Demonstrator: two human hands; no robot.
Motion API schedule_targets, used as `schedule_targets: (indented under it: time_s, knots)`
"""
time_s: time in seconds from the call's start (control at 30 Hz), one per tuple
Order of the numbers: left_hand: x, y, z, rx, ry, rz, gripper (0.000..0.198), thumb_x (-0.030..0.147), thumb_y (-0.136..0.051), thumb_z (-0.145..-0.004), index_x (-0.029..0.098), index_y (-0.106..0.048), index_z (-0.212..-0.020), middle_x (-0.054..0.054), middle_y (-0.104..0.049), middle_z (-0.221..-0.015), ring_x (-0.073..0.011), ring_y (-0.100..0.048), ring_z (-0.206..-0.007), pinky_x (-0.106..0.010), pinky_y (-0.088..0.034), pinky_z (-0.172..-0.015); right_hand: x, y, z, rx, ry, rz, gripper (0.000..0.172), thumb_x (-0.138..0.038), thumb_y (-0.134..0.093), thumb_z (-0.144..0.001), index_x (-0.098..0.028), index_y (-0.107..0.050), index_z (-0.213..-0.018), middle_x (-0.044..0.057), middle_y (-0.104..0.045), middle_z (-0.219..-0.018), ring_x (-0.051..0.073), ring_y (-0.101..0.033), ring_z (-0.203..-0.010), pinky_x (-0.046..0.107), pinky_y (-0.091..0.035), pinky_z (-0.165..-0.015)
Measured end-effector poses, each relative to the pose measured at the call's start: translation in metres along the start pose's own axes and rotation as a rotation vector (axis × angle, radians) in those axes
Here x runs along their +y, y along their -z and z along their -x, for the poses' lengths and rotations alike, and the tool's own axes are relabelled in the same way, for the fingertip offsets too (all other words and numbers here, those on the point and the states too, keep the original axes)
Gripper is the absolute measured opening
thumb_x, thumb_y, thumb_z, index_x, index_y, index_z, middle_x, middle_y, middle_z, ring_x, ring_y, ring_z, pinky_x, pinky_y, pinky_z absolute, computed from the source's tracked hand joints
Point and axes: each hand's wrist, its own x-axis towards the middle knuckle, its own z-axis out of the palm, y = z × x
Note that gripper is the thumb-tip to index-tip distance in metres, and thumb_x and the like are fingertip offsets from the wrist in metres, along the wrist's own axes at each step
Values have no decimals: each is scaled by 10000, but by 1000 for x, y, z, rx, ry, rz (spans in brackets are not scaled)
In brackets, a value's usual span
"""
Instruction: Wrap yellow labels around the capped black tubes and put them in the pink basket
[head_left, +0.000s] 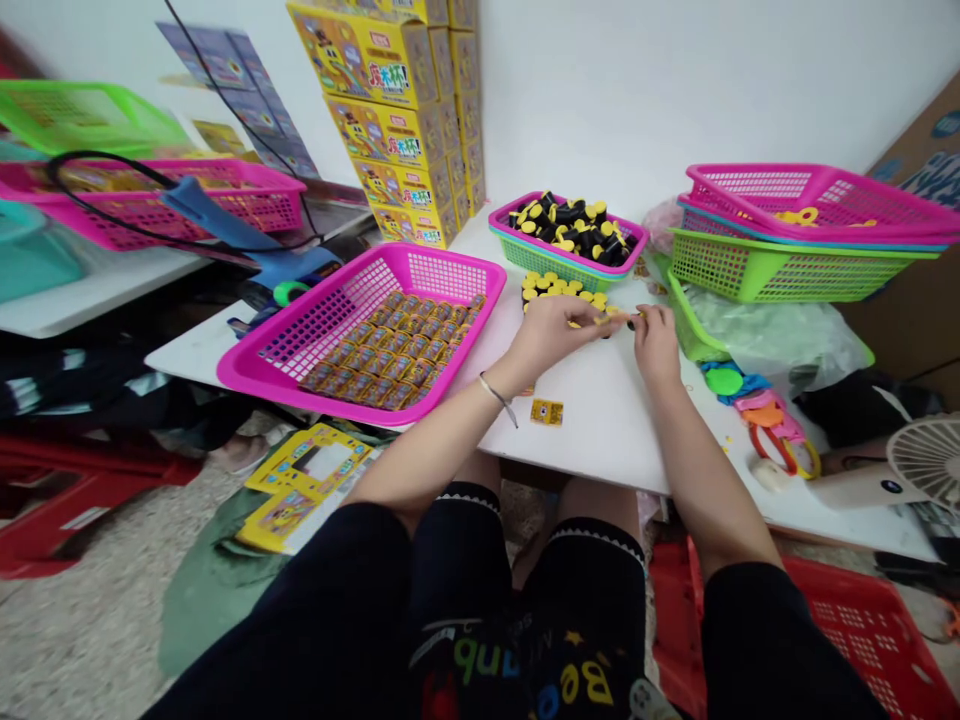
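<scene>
My left hand (556,328) reaches over the white table (600,420), its thumb and fingertips pinched together beside my right hand. What sits in that pinch, if anything, is too small to make out. My right hand (658,348) has its fingers closed on a small black piece, mostly hidden by the fingertips. Just behind my left hand stand several black cylinders with yellow caps (551,286), close together. A small yellow printed packet (547,412) lies flat on the table in front of my hands.
Left of my hands, a pink basket (461,375) holds rows of yellow printed packets. Behind is a basket (634,262) heaped with black-and-yellow cylinders. Yellow boxes (390,130) are stacked by the wall. Right are stacked baskets (750,265), colored rings (772,440) and a fan (926,460).
</scene>
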Motion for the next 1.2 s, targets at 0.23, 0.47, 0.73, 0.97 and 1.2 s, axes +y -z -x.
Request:
schedule_targets:
  time_s: [0.23,0.47,0.73,0.97,1.2]
  knots:
    - [-44,-35,-8,38,383,449,441,584,-678,-874,146,-635,-833,-9,-677,-671,-122,-659,-590,-261,-571,-596,-11,0,3,86,-133,-496,516,-620,-680,-812,-213,-603,-1119,92,-599,-1094,176,-652,-831,324,-601,-691]
    - [-50,-28,4,-201,59,-87,515,468,-377,-1056,140,-674,-793,-41,-628,-680,-140,-620,-667,-261,-488,-732,-24,2,-1,45,-278,-1044,570,-752,-717,-715,-268,-637,-1005,-43,-596,-751,85,-514,-514,248,-472,-488]
    - [-62,-28,4,-210,-51,-168,434,327,-391,-1052,123,-633,-1348,-89,-695,-954,-185,-646,-916,-287,-470,-919,-32,15,3,-74,-188,-1057,487,-649,-781,-739,-251,-714,-1012,-71,-549,-626,73,-487,-471,237,-409,-461]
    - [-71,-26,8,-101,-137,-97,506,311,-349,-1042,173,-494,-1507,-47,-626,-921,-153,-597,-889,-251,-470,-897,-30,19,7,-188,-80,-976,463,-594,-813,-729,-268,-756,-1053,-28,-632,-847,68,-537,-529,260,-469,-505]
    - [-69,-27,5,-194,-51,-26,535,263,-428,-1001,210,-458,-1532,-22,-657,-938,-128,-598,-833,-239,-481,-868,-28,22,6,-155,58,-759,509,-614,-764,-778,-269,-761,-1152,33,-631,-1026,78,-544,-589,279,-516,-554]
